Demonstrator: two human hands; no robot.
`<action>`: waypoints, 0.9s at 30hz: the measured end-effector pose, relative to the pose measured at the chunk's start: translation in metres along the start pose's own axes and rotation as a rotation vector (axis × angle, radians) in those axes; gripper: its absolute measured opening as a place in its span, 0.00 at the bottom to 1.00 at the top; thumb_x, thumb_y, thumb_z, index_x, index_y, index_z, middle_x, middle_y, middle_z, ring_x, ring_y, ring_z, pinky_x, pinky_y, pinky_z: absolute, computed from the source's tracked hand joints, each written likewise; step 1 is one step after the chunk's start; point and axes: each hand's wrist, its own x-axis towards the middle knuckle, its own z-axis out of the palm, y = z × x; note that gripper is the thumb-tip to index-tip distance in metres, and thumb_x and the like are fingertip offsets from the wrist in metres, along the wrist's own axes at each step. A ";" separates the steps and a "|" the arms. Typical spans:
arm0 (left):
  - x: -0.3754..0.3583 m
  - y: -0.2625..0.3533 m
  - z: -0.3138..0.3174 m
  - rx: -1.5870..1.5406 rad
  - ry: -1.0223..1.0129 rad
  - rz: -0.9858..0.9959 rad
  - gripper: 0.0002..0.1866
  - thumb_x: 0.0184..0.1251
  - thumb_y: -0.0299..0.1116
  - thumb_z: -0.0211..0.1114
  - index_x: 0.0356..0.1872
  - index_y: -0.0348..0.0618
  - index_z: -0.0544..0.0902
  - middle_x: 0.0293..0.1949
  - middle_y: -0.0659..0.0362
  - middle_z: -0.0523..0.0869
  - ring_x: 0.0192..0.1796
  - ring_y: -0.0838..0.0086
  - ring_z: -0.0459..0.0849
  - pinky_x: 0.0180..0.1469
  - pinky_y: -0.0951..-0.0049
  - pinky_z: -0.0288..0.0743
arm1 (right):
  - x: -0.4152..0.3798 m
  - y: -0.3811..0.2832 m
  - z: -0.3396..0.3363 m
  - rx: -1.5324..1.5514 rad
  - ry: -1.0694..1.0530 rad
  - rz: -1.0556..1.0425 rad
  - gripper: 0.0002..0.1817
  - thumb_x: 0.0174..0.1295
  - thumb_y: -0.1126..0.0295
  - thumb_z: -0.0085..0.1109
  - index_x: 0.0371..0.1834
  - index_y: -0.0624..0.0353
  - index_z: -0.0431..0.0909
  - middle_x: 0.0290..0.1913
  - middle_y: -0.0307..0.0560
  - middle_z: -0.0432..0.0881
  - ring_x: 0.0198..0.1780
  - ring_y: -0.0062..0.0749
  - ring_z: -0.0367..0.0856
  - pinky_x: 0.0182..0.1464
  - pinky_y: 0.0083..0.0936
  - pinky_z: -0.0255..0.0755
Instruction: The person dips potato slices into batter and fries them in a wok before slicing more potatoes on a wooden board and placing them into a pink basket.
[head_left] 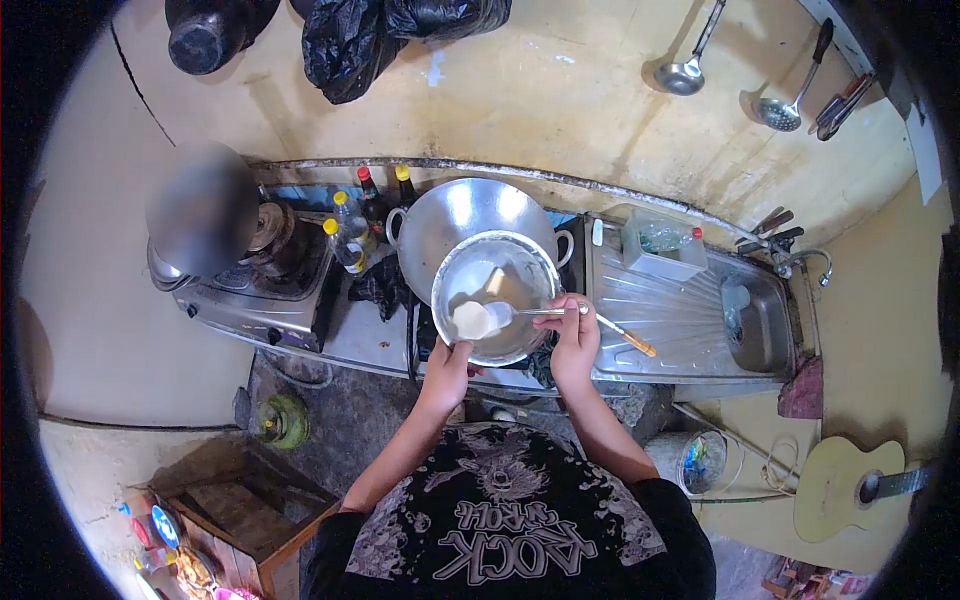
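One bowl (460,275), one spoon (500,316), two pale pieces

Through my head camera I count two hands at work over the single bowl, which sits directly in front of the person and overlaps the near side of one wide wok (480,205); I can't tell from above whether the two touch. The right hand (572,345) is closed around the spoon's handle, thumb against fingers, with the spoon's head over the inside of the bowl. The left hand (445,375) is partly curled at the bowl's near rim, its thumb pointing inward. I can't tell whether it grips the rim or the round pale piece (470,320) just beyond the thumb, which the spoon's head meets. The other piece, blockier (497,282), lies farther in.

Left of the wok I count four bottles (352,252): three yellow caps, one red. To the right is one steel sink (640,275), with one pale tub (665,262) at the back of its drainboard and one orange-handled utensil (640,345) near the front edge. On the wall I have one ladle (681,78) and one skimmer (779,114); at lower right, one guitar (845,490).
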 end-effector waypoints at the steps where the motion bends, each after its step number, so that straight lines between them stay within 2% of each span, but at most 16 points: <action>1: -0.002 0.000 0.002 0.026 0.032 0.015 0.20 0.67 0.35 0.48 0.55 0.31 0.65 0.39 0.52 0.81 0.29 0.73 0.81 0.29 0.75 0.75 | 0.000 -0.001 0.001 -0.033 -0.018 -0.020 0.12 0.73 0.67 0.37 0.39 0.63 0.69 0.36 0.46 0.75 0.31 0.29 0.81 0.36 0.24 0.77; 2: -0.003 0.000 0.003 0.052 0.065 0.027 0.20 0.67 0.36 0.48 0.53 0.30 0.68 0.36 0.52 0.82 0.28 0.71 0.82 0.30 0.73 0.76 | -0.001 -0.003 0.002 -0.066 -0.035 -0.037 0.12 0.73 0.67 0.37 0.39 0.63 0.69 0.36 0.46 0.75 0.31 0.29 0.80 0.36 0.24 0.77; 5: -0.001 -0.004 0.001 0.034 0.048 0.057 0.20 0.67 0.35 0.49 0.53 0.30 0.68 0.36 0.52 0.82 0.29 0.71 0.82 0.29 0.73 0.76 | 0.000 -0.003 0.003 -0.103 -0.097 -0.048 0.12 0.73 0.67 0.37 0.39 0.63 0.69 0.36 0.46 0.75 0.32 0.28 0.80 0.37 0.23 0.77; 12: 0.000 -0.006 0.000 0.055 0.033 0.034 0.20 0.67 0.34 0.50 0.55 0.31 0.66 0.42 0.51 0.80 0.31 0.70 0.82 0.30 0.73 0.79 | -0.006 0.014 0.005 -0.242 -0.179 -0.059 0.12 0.73 0.67 0.37 0.39 0.64 0.68 0.36 0.46 0.75 0.33 0.29 0.81 0.37 0.24 0.77; 18: 0.006 -0.017 -0.003 0.086 0.000 0.056 0.23 0.67 0.34 0.50 0.59 0.31 0.63 0.48 0.50 0.77 0.37 0.68 0.82 0.31 0.72 0.80 | -0.008 0.025 0.004 0.138 -0.011 0.175 0.11 0.72 0.68 0.37 0.39 0.65 0.68 0.35 0.47 0.75 0.31 0.30 0.81 0.34 0.23 0.77; 21: 0.006 -0.015 -0.006 0.053 -0.001 0.015 0.23 0.67 0.32 0.49 0.59 0.31 0.62 0.49 0.48 0.76 0.38 0.69 0.81 0.29 0.74 0.80 | -0.006 0.023 0.001 0.204 0.026 0.189 0.12 0.72 0.67 0.36 0.39 0.64 0.67 0.34 0.48 0.75 0.30 0.30 0.81 0.34 0.23 0.77; 27: 0.007 -0.026 -0.019 -0.042 0.048 -0.027 0.23 0.66 0.32 0.49 0.59 0.31 0.62 0.49 0.48 0.77 0.38 0.69 0.82 0.28 0.74 0.79 | -0.014 0.017 0.000 -0.057 -0.055 -0.084 0.12 0.72 0.66 0.36 0.39 0.64 0.67 0.34 0.47 0.75 0.30 0.30 0.80 0.35 0.24 0.78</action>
